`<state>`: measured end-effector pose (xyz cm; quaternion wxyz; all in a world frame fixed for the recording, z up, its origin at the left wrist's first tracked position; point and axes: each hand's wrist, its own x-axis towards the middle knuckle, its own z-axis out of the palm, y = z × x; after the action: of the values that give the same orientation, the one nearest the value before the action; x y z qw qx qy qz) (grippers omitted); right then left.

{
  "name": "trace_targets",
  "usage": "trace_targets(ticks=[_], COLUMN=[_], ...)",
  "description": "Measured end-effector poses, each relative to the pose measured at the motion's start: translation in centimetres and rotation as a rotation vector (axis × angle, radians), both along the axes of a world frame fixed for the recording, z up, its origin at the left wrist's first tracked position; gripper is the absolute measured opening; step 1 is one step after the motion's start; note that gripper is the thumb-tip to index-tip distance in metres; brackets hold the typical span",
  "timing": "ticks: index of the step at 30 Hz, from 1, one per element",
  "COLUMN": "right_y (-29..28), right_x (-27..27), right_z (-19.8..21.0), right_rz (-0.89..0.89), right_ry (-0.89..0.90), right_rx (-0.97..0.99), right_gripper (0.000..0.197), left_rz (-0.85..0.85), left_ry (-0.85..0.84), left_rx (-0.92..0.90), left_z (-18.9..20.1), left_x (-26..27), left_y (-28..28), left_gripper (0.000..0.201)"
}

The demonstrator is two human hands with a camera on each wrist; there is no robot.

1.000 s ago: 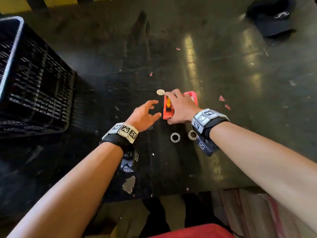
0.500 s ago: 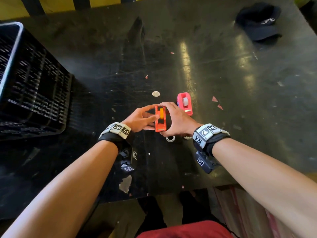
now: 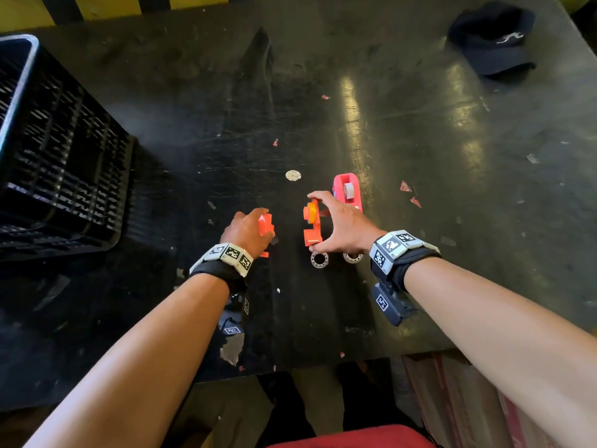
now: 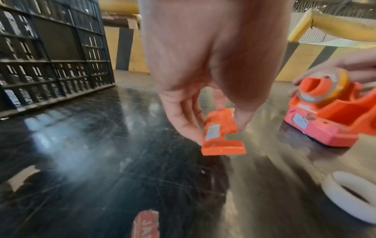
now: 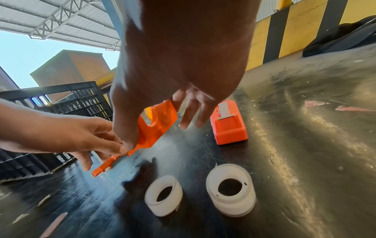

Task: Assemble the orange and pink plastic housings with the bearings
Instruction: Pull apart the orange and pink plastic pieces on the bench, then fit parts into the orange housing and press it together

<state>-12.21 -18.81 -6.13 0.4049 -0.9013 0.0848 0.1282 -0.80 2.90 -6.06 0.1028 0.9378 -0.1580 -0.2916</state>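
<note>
My right hand (image 3: 315, 219) grips an orange housing part (image 3: 310, 236) between thumb and fingers; a yellow-orange roll (image 3: 311, 212) sits on its hub. In the right wrist view the same hand (image 5: 152, 125) holds that part (image 5: 160, 127) tilted just above the table. My left hand (image 3: 258, 227) pinches a separate orange side piece (image 3: 266, 224), shown in the left wrist view (image 4: 223, 149) between thumb and fingers (image 4: 191, 128), a short way left of the housing. A pink housing (image 3: 347, 189) stands on the table behind my right hand. Two white bearing rings (image 5: 163, 194) (image 5: 231, 188) lie under my right wrist.
A black slatted crate (image 3: 58, 163) stands at the left of the dark table (image 3: 452, 221). A black cap (image 3: 492, 40) lies at the back right. A small pale disc (image 3: 293, 175) and red scraps (image 3: 405, 186) lie near the housings. The table's front edge (image 3: 323, 367) is close to me.
The right hand lifted the orange housing from beside the pink one and brought it nearer; both hands held it, and now the left hand has drawn the side piece off to the left.
</note>
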Motion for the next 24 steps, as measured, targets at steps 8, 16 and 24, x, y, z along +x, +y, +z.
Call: trace_targets(ticks=[8,16,24], right_y=[0.2,0.2,-1.3], right_x=[0.1,0.1,0.0], right_z=[0.2,2.5,2.6], right_rz=[-0.016,-0.024,-0.064], right_ry=[-0.004,-0.092,-0.067], right_rx=[0.05,0.043,-0.005], right_gripper=[0.106,0.104,0.104], left_rz=[0.04,0.039,0.132], left_ry=[-0.089,0.377,0.269], left_rx=[-0.163,-0.616,-0.696], left_z=[0.9,5.5,5.5], left_x=[-0.4,0.1,0.2], left_y=[-1.5,-4.6,-3.8], left_gripper=[0.059,0.038,0.018])
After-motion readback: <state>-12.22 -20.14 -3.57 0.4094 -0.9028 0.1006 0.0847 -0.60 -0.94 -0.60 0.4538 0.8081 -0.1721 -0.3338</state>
